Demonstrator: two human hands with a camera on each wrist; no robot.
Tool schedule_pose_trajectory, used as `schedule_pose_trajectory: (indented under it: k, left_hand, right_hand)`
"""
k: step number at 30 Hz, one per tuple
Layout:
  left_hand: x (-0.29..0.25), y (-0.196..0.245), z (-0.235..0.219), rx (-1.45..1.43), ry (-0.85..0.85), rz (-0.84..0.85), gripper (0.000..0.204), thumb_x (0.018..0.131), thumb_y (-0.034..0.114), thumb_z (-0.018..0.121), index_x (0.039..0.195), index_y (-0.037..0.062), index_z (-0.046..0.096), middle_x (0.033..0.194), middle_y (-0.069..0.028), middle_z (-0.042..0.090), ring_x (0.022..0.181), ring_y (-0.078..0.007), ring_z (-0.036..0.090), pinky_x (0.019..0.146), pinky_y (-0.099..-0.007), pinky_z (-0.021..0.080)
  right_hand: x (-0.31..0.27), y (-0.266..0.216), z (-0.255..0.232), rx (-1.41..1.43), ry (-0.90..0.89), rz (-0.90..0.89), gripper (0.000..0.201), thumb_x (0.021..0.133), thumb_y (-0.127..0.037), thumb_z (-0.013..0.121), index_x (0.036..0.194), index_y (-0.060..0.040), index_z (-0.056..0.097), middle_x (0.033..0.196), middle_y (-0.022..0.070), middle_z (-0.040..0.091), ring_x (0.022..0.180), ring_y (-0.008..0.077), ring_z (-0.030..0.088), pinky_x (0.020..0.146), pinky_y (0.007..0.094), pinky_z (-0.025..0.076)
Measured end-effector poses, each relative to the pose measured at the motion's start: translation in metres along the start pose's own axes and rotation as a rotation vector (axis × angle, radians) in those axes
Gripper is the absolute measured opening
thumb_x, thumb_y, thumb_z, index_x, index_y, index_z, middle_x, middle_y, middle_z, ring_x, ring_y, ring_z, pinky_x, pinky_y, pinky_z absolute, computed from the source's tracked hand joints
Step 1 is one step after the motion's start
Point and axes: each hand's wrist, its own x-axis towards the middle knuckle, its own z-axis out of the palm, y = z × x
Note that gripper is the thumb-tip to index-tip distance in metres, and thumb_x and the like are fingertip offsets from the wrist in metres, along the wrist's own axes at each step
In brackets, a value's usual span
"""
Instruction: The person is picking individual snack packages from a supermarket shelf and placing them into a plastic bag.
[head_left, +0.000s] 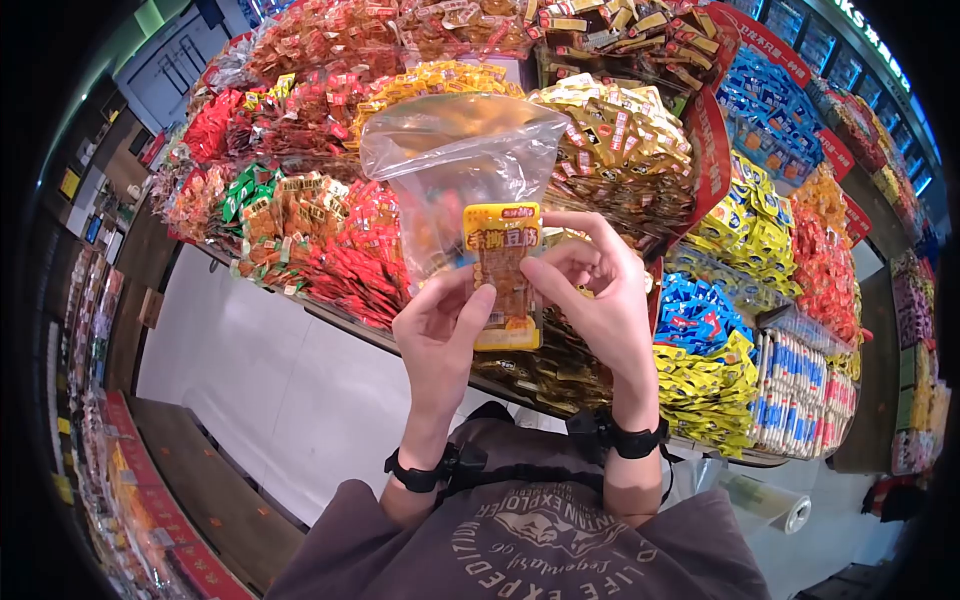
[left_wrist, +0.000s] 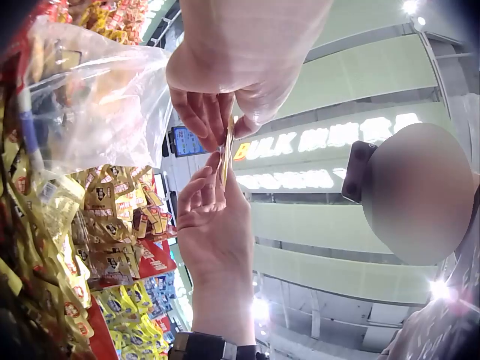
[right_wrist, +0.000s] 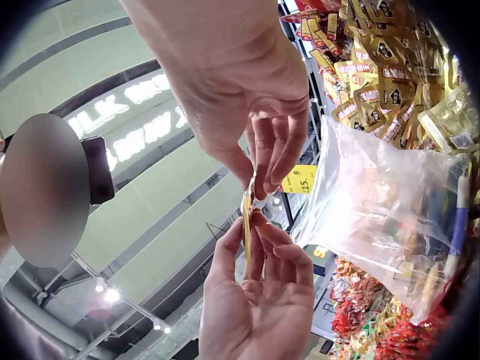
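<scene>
A yellow-edged snack packet (head_left: pixel 507 300) with a brown middle and Chinese lettering stands upright before my chest. My left hand (head_left: pixel 440 325) pinches its left edge between thumb and fingers. On the opposite edge, my right hand (head_left: pixel 605 300) pinches it near the upper half. Both wrist views show the packet (left_wrist: pixel 226 154) edge-on and thin, with fingertips on both sides. Behind it is a clear plastic bag (head_left: pixel 470 150), its wide mouth upward, with coloured items showing dimly through. The left hand and packet overlap its lower part in the head view.
Heaped snack packets fill a tiered display beyond the hands: red ones (head_left: pixel 365 265), gold ones (head_left: pixel 625 140), yellow ones (head_left: pixel 705 385) and blue ones (head_left: pixel 700 310). Red divider boards (head_left: pixel 708 150) rise between sections. A plastic bag roll (head_left: pixel 795 515) lies at lower right. Shelves line the left side.
</scene>
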Motion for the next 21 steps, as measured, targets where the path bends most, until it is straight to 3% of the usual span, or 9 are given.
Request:
schedule_pose_trajectory:
  k: [6,8,11,15,21]
  left_hand:
    - [0.000,0.003,0.009,0.008,-0.005,-0.002,0.020,0.089,0.001,0.062,0.107,-0.0075,0.060,0.097,-0.0055,0.063,0.090,-0.0095,0.059,0.083,-0.0242,0.046]
    - [0.001,0.004,0.013,0.023,0.003,0.001,0.018,0.089,0.002,0.061,0.105,-0.0065,0.059,0.093,-0.0027,0.060,0.087,-0.0074,0.056,0.081,-0.0226,0.044]
    - [0.002,0.003,0.016,0.018,0.033,-0.006,0.020,0.089,0.001,0.061,0.108,-0.0070,0.059,0.092,-0.0027,0.060,0.088,-0.0081,0.056,0.082,-0.0233,0.045]
    - [0.003,-0.009,0.014,0.112,0.018,0.113,0.025,0.087,0.000,0.063,0.111,-0.0065,0.060,0.104,-0.0064,0.061,0.091,-0.0099,0.059,0.081,-0.0234,0.047]
    - [0.006,-0.006,0.018,0.287,-0.091,0.260,0.035,0.082,0.002,0.068,0.117,0.0003,0.062,0.116,-0.0131,0.059,0.099,-0.0168,0.059,0.078,-0.0257,0.048]
  right_hand:
    - [-0.002,-0.004,-0.008,-0.074,0.074,-0.079,0.035,0.080,-0.008,0.074,0.111,-0.0021,0.059,0.078,0.0017,0.067,0.061,-0.0004,0.051,0.054,0.0170,0.041]
    - [-0.004,-0.007,-0.011,-0.255,0.076,-0.097,0.030,0.079,-0.007,0.075,0.105,-0.0016,0.062,0.080,0.0032,0.067,0.063,0.0017,0.055,0.055,0.0181,0.044]
    - [-0.006,-0.008,-0.011,-0.249,-0.003,-0.159,0.024,0.078,-0.006,0.075,0.099,-0.0001,0.066,0.082,0.0055,0.068,0.069,0.0066,0.061,0.057,0.0204,0.049]
    - [-0.007,-0.005,-0.006,-0.140,0.017,-0.135,0.027,0.077,-0.007,0.076,0.101,0.0020,0.065,0.087,0.0092,0.069,0.080,0.0133,0.067,0.065,0.0250,0.055]
    - [-0.005,-0.006,-0.004,-0.046,-0.009,-0.120,0.030,0.080,-0.009,0.074,0.104,0.0048,0.063,0.088,0.0118,0.070,0.082,0.0144,0.068,0.068,0.0260,0.056]
